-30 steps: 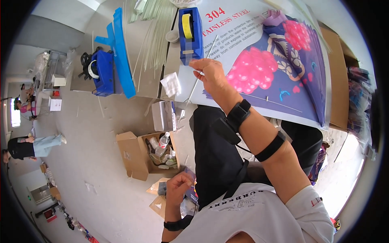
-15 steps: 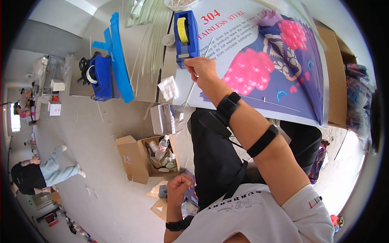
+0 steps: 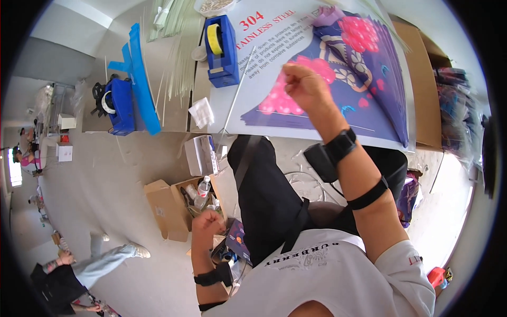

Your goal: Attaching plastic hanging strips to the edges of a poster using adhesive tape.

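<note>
My right hand (image 3: 307,89) hovers over a stack of purple sheets (image 3: 348,98) printed with pink clusters. Its thumb and fingers are pinched together, and what they hold, if anything, is too small to make out. To its left stands a blue tape dispenser (image 3: 228,71) with a yellow-cored roll. Beside the dispenser a long thin white rod (image 3: 237,94) slants to the table's front edge. Another thin rod (image 3: 338,124) lies across the sheets' near part. Low on the left, beside my thigh, my left hand (image 3: 208,224) has its fingers curled in; their inside is hidden.
Farther left are a second blue dispenser (image 3: 123,119), bent blue strips (image 3: 141,79), a bundle of pale rods (image 3: 182,63) and a folded white cloth (image 3: 201,112). An open carton (image 3: 163,211) with a bottle sits on the floor. Another person (image 3: 60,282) walks at lower left.
My right hand has left the front of the tape dispenser and moved right, over the purple sheets. My left hand stays low with curled fingers. The view has shifted, and the other person has walked on.
</note>
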`<state>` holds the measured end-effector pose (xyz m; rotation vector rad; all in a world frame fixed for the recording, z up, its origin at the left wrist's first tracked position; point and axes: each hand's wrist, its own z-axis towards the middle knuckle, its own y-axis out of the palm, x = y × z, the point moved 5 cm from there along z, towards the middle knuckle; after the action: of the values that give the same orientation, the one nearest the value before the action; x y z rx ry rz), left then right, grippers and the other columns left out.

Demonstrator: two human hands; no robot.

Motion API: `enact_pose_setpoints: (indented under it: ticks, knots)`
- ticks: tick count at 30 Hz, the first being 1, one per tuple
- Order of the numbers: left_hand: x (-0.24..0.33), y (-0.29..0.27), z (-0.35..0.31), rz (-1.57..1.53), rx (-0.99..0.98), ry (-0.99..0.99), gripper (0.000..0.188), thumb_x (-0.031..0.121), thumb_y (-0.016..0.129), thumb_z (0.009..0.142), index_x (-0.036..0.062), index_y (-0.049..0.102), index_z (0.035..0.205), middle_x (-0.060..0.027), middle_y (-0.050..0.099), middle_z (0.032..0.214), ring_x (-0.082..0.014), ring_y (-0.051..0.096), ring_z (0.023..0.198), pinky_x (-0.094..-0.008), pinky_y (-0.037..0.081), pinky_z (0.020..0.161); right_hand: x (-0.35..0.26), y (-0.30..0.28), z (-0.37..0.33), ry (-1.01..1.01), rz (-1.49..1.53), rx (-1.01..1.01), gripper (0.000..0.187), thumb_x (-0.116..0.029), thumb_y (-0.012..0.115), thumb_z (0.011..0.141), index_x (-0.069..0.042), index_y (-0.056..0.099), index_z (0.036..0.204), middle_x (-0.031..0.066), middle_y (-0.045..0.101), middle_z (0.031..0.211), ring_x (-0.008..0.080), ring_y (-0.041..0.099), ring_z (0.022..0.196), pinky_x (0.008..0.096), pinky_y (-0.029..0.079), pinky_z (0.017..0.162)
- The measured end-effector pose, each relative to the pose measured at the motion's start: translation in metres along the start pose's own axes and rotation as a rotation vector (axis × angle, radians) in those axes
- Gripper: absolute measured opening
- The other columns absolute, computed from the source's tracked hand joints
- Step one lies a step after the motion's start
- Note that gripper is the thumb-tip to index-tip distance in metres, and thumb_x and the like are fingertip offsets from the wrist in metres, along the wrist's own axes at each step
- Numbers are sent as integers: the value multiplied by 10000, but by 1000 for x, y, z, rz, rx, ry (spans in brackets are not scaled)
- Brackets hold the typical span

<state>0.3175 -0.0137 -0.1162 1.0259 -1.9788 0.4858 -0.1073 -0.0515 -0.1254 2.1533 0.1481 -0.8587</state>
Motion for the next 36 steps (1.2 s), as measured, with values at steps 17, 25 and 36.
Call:
enact_pose_setpoints:
  ticks: [17,25,36]
  knots:
    - [109,98,134,477,-117,290,262,-20,564,767,-17,614,1023,6,549,700,-63,489,603,-194,393,541,-97,-251,-155,-162,130,230,65,-15,626,778,-51,572,780,4,540,706,84,485,593,226,385,493]
    - [114,108,174,643,-27,211,43,38,583,789,11,588,823,-1,525,656,-72,471,574,-218,384,507,-89,-265,-174,-227,-397,506,128,-18,670,714,-47,566,645,-16,484,564,50,417,470,194,318,421]
    - [112,113,204,379,152,297,55,72,594,840,21,577,832,-7,533,696,-69,481,583,-204,386,502,-94,-255,-149,-547,-1168,777,155,-160,698,666,-19,637,686,104,529,741,248,538,705,353,422,639]
